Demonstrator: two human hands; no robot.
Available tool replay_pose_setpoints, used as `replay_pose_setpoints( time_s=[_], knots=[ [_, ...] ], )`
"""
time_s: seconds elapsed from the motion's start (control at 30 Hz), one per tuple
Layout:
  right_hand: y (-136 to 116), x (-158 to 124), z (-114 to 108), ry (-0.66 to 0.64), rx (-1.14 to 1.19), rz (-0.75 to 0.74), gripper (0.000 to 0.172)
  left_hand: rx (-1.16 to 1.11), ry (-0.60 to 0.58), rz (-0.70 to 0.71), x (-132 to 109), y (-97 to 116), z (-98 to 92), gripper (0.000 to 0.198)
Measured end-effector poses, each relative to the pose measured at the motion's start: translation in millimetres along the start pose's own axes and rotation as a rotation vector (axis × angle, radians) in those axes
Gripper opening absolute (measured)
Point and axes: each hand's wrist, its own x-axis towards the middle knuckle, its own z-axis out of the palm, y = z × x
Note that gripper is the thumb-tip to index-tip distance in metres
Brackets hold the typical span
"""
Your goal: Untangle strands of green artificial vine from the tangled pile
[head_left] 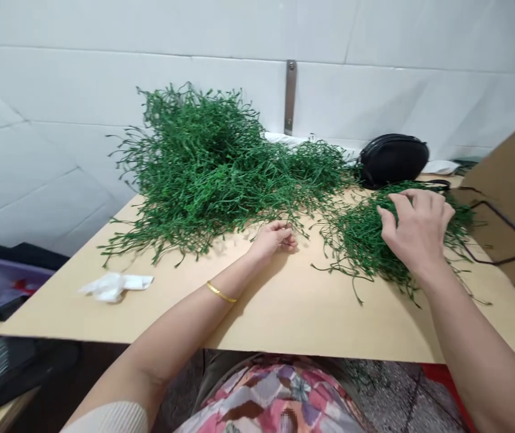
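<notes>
A big heap of green artificial sprigs point(207, 168) lies at the back of the light wooden table point(284, 313). A smaller flat pile of the same green sprigs point(356, 240) lies to the right. My left hand point(273, 239) rests on the table at the front edge of the big heap, fingers curled in a pinch on thin green strands. A gold bangle is on that wrist. My right hand point(417, 228) lies on top of the smaller pile, fingers bent and pressing into the sprigs.
A crumpled white tissue point(115, 284) lies near the table's left front. A black pouch point(392, 159) sits at the back right against the white wall. A brown cardboard sheet point(514, 198) leans at the right edge, with a dark wire frame point(505, 240) beside it.
</notes>
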Motion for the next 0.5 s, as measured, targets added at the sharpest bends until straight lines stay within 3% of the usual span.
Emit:
replay_pose_setpoints(
  time_s=[0.13,0.27,0.37,0.5],
  knots=[
    [-47.9,3.3,14.3,-0.121,0.437,-0.08,0.023,0.009,0.026,-0.033,4.3,6.8,3.6,0.004],
    [-85.7,-5.5,48.5,-0.333,0.715,0.021,0.037,-0.052,-0.087,-0.036,0.5,3.2,5.8,0.007],
    [-95.5,-13.7,70.4,-0.45,0.869,0.147,0.034,-0.098,-0.179,-0.065,-5.4,-4.9,4.5,0.006],
    [-91.9,-18.1,79.0,-0.461,0.95,0.192,0.033,-0.06,-0.188,-0.079,-4.8,-12.0,-1.2,0.01]
  ],
)
